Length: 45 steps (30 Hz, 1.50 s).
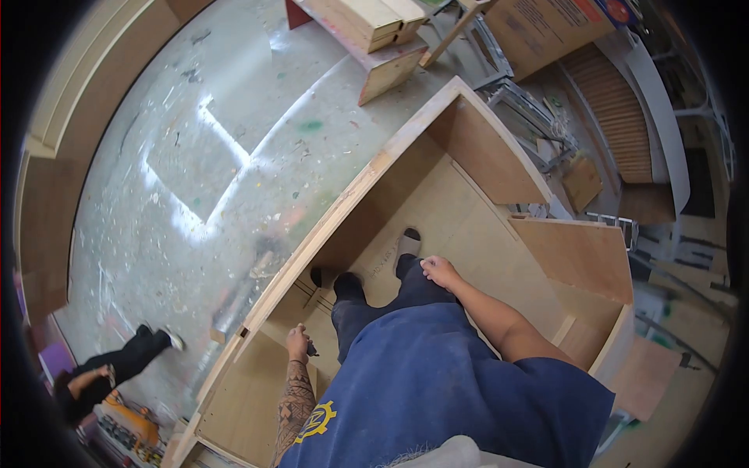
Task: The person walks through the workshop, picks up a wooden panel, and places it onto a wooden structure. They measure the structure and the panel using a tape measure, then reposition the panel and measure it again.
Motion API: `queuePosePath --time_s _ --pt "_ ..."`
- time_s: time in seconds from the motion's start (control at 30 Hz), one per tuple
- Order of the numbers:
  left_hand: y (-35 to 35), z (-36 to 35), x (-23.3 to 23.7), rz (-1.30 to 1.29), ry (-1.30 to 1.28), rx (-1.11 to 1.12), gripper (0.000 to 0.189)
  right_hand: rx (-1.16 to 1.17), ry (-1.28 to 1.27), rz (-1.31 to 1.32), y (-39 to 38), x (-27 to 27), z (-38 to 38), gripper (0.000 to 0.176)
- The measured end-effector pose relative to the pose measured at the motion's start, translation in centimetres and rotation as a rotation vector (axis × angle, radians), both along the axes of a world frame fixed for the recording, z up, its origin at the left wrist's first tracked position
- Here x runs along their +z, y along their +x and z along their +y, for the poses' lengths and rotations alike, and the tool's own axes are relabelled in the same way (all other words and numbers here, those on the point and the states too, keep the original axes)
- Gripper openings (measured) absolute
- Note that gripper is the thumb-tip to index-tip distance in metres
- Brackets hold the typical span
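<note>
My left hand [298,343] hangs at my left side, its fingers curled round a small dark object [312,349] whose kind is too small to make out. Over my right thigh, my right hand [439,271] has its fingers bent inward; whatever they hold, if anything, is hidden. I am standing inside a large open wooden cabinet frame [343,207], on its plywood panel [468,257]. Neither hand visibly touches the frame. Dark pencil-like lines show on the panel near my feet.
An upright plywood partition [573,253] rises on my right. Beyond the frame, a bench [390,70] carries wooden boxes, and a cardboard box [538,31] stands behind. White spray marks cover the concrete floor [257,101]. Another person [117,366] is at the lower left.
</note>
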<state>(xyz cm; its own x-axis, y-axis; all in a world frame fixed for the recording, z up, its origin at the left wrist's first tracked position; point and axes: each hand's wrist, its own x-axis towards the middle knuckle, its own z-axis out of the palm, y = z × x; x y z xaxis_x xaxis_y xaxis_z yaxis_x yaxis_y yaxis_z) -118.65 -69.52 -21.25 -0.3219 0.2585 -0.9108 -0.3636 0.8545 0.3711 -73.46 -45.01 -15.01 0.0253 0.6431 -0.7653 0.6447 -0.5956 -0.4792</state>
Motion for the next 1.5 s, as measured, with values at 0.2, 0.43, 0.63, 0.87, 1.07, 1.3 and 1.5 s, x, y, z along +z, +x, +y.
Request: queuePosePath --time_s 0.2,0.43,0.63,0.87,1.07,1.3,1.5 --pt "6.6 5.5 2.6 0.076 -0.003 -0.124 0.032 -0.167 -0.062 0.133 6.9 0.1 2.5 0.036" --pt "12.8 13.0 1.0 0.389 0.453 -1.384 0.030 -0.437 0.198 0.037 25.4 -8.7 3.7 0.028" --pt "21.2 29.3 5.6 0.578 0.608 -1.758 0.033 -1.097 0.107 0.109 38.3 -3.3 1.3 0.043" --pt "29.8 46.1 11.7 0.163 0.237 -0.903 0.036 -1.239 -0.040 0.012 40.9 -3.4 -3.3 0.047" --pt "30.9 52.0 8.3 0.157 0.061 -1.086 0.037 -1.148 -0.201 0.057 35.9 -2.4 -1.5 0.048" --pt "29.6 60.9 3.8 0.165 -0.159 -1.358 0.045 -1.200 -0.368 0.085 33.8 1.6 9.8 0.047" --pt "32.6 76.5 0.9 0.395 0.097 -1.578 0.043 -1.317 -0.056 0.224 33.3 6.6 26.4 0.042"
